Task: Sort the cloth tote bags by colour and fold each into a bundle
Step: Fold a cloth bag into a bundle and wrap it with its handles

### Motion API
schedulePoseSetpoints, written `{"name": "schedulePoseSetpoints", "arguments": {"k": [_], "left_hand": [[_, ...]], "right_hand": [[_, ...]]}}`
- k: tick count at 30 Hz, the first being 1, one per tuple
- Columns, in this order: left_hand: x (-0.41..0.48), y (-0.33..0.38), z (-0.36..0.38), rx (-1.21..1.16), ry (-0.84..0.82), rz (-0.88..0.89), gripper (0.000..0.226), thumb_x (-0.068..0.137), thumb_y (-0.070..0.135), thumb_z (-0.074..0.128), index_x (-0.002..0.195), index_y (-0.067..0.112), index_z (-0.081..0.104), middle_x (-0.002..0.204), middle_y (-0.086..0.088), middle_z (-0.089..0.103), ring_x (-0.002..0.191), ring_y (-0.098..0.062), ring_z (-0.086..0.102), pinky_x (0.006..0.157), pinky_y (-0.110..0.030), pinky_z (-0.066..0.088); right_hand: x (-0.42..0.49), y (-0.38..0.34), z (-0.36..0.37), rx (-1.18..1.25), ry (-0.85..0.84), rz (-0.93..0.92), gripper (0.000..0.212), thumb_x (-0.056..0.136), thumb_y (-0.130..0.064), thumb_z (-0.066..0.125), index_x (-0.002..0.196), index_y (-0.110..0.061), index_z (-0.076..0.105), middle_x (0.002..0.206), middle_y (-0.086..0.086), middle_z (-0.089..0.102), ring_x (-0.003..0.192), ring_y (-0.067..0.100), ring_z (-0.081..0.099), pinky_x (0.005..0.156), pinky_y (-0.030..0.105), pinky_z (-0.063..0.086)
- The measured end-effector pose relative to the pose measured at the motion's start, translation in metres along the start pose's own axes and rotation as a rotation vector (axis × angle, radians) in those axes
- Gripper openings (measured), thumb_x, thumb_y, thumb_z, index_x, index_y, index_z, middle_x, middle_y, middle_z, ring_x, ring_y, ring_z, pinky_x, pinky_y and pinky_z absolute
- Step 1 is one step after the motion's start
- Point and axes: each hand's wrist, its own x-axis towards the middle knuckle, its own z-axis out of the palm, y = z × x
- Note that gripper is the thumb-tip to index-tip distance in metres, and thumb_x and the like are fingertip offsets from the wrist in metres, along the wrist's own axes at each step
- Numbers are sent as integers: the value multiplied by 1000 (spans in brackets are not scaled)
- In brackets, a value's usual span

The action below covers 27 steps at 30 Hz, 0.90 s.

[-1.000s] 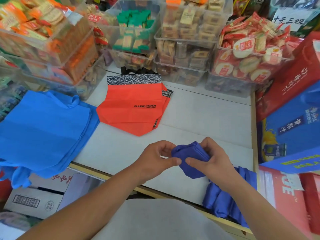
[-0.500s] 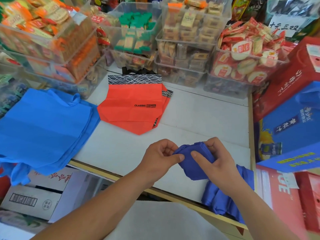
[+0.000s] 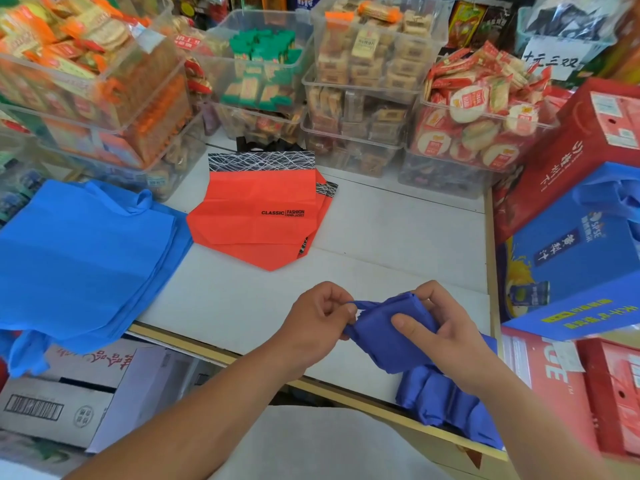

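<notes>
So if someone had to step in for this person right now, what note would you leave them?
The left hand pinches a strap of the dark blue bag; the right hand grips its folded body, above the white table.
Done: dark blue bundles lie at the table's near right edge; colours are in separate piles.
Left: finish this bundle, then fold the light blue stack at left and the orange stack at centre, both flat.

Dark-blue bag (image 3: 394, 337) bunched mid-fold, front; dark-blue bundles (image 3: 446, 403) beside it; light-blue stack (image 3: 79, 258) flat left; red bags (image 3: 256, 216) centre
</notes>
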Motion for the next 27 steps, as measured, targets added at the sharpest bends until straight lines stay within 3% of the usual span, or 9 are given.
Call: {"name": "schedulePoseSetpoints", "arguments": {"k": [5,7,10,12,16,22,24,27], "left_hand": [[-2,5,-4,65,-150,-57,14,98,23,64,108,16,71,97,-1,77,86,-13,72,73,-25,58],[-2,8,-3,92,-160,-79,16,93,26,72,105,16,72,94,0,77,79,-8,71,69,-22,57],[0,9,0,128,-56,-109,18,89,27,77,96,12,70,84,-4,73,62,-4,64,60,-21,54],[1,10,5,258,8,-80,16,90,27,74,90,14,67,82,-3,70,62,-7,62,58,-26,55],[0,13,13,503,108,101,11,90,22,68,83,18,61,78,2,64,72,-15,60,72,-36,56],[4,26,9,200,25,-38,12,98,18,62,90,13,69,85,3,68,75,-5,61,66,-13,51],[7,24,11,175,-2,-77,14,99,21,60,93,13,69,87,4,69,79,-7,62,78,-21,55],[8,22,16,111,-11,-176,36,95,50,63,98,14,70,94,1,75,88,-12,70,90,-31,58]], "right_hand": [[1,4,0,-34,38,10,16,87,-24,73,94,-24,58,95,7,70,88,31,69,70,43,58],[1,6,1,-62,46,4,16,90,-19,73,93,-24,58,95,6,70,88,30,69,70,47,59],[5,5,5,-152,60,-17,17,91,-17,74,97,-20,58,90,2,70,84,25,69,68,42,59],[7,5,9,-226,64,-23,17,92,-19,74,96,-19,58,86,0,69,79,23,67,64,38,57],[12,8,18,-316,90,-58,17,92,-21,74,94,-19,57,81,1,64,75,25,62,63,38,52],[15,22,19,-320,81,-34,19,93,-21,72,91,-18,53,78,5,59,74,30,56,58,28,46],[17,24,18,-351,65,-43,19,92,-22,73,91,-22,54,78,-1,60,72,26,57,62,35,50],[18,24,19,-443,1,-86,21,91,-26,75,91,-34,55,81,-11,63,69,15,58,65,40,52]]}}
